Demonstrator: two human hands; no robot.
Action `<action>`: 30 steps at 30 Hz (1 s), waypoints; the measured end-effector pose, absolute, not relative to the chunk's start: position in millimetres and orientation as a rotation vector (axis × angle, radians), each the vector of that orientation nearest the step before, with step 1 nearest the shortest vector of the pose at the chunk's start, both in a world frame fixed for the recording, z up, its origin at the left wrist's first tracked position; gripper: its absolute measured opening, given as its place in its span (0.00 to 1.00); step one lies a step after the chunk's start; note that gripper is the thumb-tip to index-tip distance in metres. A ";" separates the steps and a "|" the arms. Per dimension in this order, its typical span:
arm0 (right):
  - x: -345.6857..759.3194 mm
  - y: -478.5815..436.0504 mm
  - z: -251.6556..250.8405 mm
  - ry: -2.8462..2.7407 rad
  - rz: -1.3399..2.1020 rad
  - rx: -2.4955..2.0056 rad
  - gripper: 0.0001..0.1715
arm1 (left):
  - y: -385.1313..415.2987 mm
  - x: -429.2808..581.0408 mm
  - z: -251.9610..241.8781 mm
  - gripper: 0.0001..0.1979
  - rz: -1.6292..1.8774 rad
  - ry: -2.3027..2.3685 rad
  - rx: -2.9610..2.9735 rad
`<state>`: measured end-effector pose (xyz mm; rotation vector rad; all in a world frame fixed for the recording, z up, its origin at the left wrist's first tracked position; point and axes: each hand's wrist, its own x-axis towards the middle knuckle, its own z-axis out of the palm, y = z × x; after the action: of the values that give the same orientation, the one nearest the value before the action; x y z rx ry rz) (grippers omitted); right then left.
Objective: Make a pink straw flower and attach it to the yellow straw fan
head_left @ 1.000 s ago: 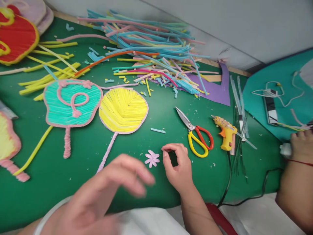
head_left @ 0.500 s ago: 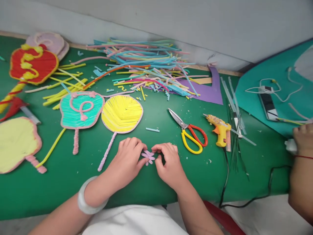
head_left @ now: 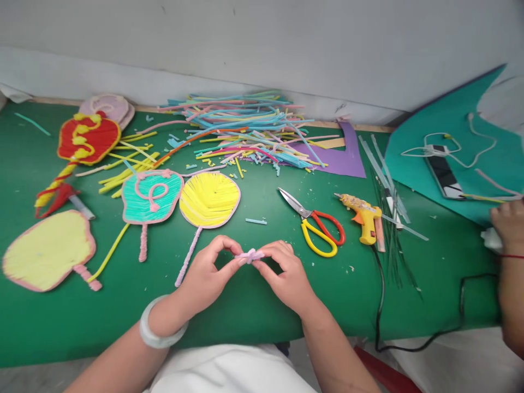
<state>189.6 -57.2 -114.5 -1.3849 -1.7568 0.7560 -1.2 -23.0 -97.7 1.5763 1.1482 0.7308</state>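
Between my hands is a small lilac flower (head_left: 250,256) that looks shaped from pipe cleaner. My left hand (head_left: 210,270) pinches its left side between thumb and index finger; a pale bangle circles that wrist. On the flower's right side, my right hand (head_left: 286,277) pinches it the same way. A yellow round fan (head_left: 210,201) with a lilac handle lies just beyond my left hand. Scissors (head_left: 313,221) with one red and one yellow handle lie beyond my right hand, blades pointing away to the left. A short blue piece (head_left: 256,221) rests ahead of the flower.
A heap of coloured pipe cleaners (head_left: 245,125) lies at the back. Teal (head_left: 153,194), red (head_left: 88,136) and pale yellow (head_left: 49,251) fans are at left. A yellow glue gun (head_left: 362,215) with a black cord lies right. Another person's hand (head_left: 510,224) rests at the right edge.
The flower, earlier seen with its petals spread face up, is now raised and tilted nearly edge-on. Both thumbs and index fingers have closed on its sides. The view has shifted a little.
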 end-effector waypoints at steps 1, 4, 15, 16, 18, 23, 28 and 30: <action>189.2 -57.0 -114.6 -1.733 0.721 -1.361 0.04 | -24.1 -0.9 -98.1 0.05 0.757 1.127 1.586; 189.3 -57.2 -113.5 -1.686 0.552 -1.306 0.09 | -27.4 -1.1 -100.7 0.08 0.862 1.115 1.692; 188.6 -68.3 -109.9 -1.721 0.022 -1.305 0.23 | -32.5 -3.7 -100.4 0.27 1.038 1.009 2.127; 188.2 -68.2 -109.2 -1.728 0.000 -1.308 0.23 | -32.4 -3.6 -100.2 0.28 1.066 1.001 2.157; 187.2 -67.7 -107.7 -1.743 -0.034 -1.313 0.22 | -32.3 -3.7 -99.2 0.27 1.132 0.988 2.233; 185.1 -67.3 -107.6 -1.744 -0.028 -1.290 0.22 | -34.4 -3.9 -95.8 0.20 1.209 0.923 2.324; 184.8 -65.4 -109.8 -1.635 0.347 -1.321 0.17 | -33.7 0.3 -95.7 0.05 1.067 1.038 1.696; 184.9 -63.9 -109.4 -1.635 0.527 -1.338 0.13 | -31.2 2.4 -95.5 0.05 0.951 1.068 1.291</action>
<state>184.9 -63.9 -109.4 -1.3379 -1.6346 0.5269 2.4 -31.2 -95.5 1.2913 1.0685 0.9511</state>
